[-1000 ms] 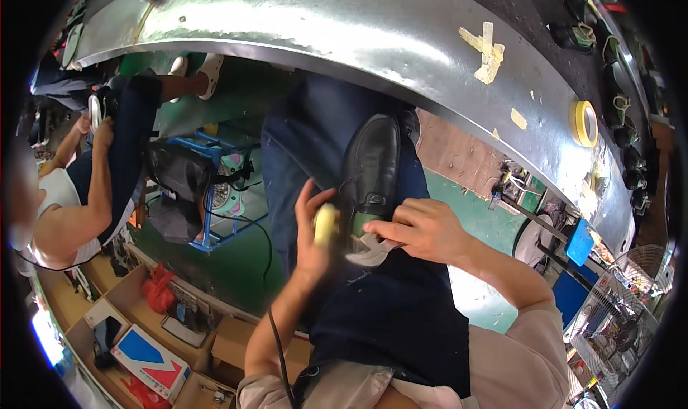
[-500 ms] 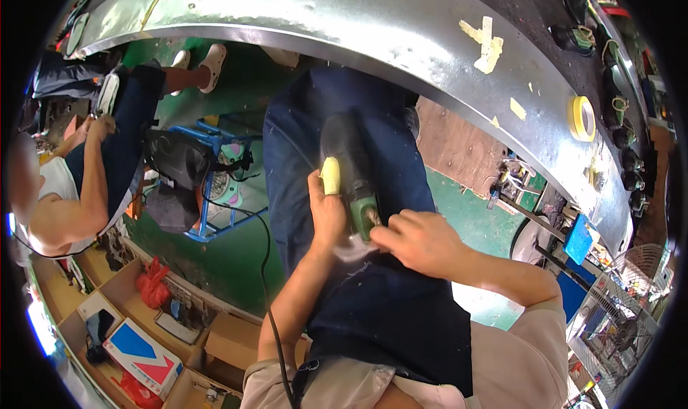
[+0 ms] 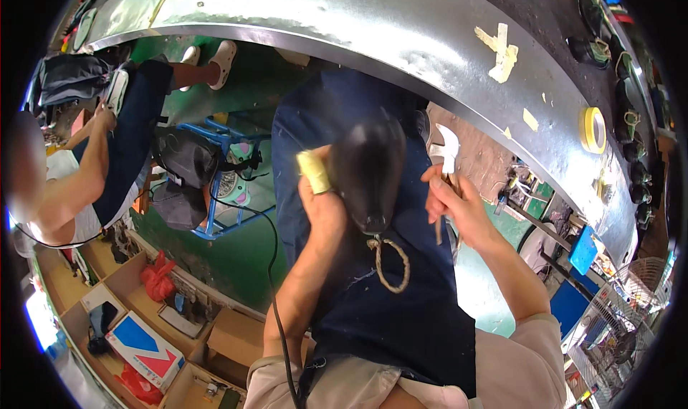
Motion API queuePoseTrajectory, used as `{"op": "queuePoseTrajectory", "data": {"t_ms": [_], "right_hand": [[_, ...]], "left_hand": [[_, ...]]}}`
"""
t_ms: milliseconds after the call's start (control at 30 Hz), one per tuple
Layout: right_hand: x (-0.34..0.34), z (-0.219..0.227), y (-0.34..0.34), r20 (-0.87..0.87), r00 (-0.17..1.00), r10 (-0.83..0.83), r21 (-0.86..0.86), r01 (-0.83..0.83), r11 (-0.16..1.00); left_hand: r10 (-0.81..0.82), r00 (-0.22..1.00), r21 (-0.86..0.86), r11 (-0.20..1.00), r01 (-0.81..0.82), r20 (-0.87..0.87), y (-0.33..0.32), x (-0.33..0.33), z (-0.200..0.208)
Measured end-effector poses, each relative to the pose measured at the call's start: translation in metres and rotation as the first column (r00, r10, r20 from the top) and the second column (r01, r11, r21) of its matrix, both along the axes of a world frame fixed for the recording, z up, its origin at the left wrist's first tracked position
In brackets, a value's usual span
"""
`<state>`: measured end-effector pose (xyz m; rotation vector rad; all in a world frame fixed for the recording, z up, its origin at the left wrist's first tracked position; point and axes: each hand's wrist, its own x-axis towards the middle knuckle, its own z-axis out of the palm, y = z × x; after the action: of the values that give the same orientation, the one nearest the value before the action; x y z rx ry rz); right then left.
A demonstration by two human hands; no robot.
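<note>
A black shoe (image 3: 369,165) rests over my lap on a dark blue apron (image 3: 423,330), one end pointing at me. A loop of cord (image 3: 407,265) hangs from that near end. My left hand (image 3: 324,208) is closed on the shoe's left side, its thumb wrapped in a yellow cover (image 3: 313,172); the other fingers are mostly hidden behind the shoe. To the right of the shoe and apart from it, my right hand (image 3: 466,208) grips a hammer (image 3: 447,147) by its thin handle. The hammer's pale, curved metal head points up and away from me.
A metal-topped bench (image 3: 401,36) curves across the far side, with a roll of yellow tape (image 3: 592,130) on it. Dark shoes (image 3: 591,50) line the right. A co-worker (image 3: 79,172) sits at the left. Wooden trays (image 3: 136,276), a black cable (image 3: 276,294) and a fan (image 3: 623,337) are near me.
The shoe has turned; its green end no longer shows and the cord loop now hangs down. My right hand has left the shoe and moved right, now with a hammer in it.
</note>
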<state>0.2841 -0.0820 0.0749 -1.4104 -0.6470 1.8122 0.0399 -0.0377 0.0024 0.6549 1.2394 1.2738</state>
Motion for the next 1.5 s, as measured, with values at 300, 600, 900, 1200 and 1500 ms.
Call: {"op": "queuePoseTrajectory", "data": {"t_ms": [300, 600, 900, 1200, 1500], "right_hand": [[-0.042, -0.023, 0.048, 0.585, 0.810, -0.052, 0.327, -0.177, 0.929], [-0.050, -0.026, 0.106, 0.769, 0.603, -0.212, 0.514, -0.385, 0.767], [-0.062, -0.052, 0.125, 0.805, 0.465, -0.368, 0.591, -0.577, 0.564], [-0.047, -0.009, 0.066, -0.069, 0.939, 0.336, 0.069, -0.331, 0.941], [-0.035, -0.009, 0.067, -0.318, 0.934, 0.165, -0.057, -0.193, 0.980]], "left_hand": [[-0.338, 0.886, -0.020, 0.936, 0.350, -0.318, 0.052, 0.007, 0.005], [-0.152, 0.119, -0.039, 0.757, 0.652, -0.981, 0.070, -0.037, 0.028], [-0.341, 0.300, -0.050, 0.730, 0.681, -0.891, 0.080, -0.047, 0.029], [-0.396, 0.868, -0.015, 0.912, 0.411, -0.299, 0.078, -0.018, 0.019], [-0.445, 0.790, 0.004, 0.870, 0.492, -0.421, 0.075, -0.008, 0.018]]}}
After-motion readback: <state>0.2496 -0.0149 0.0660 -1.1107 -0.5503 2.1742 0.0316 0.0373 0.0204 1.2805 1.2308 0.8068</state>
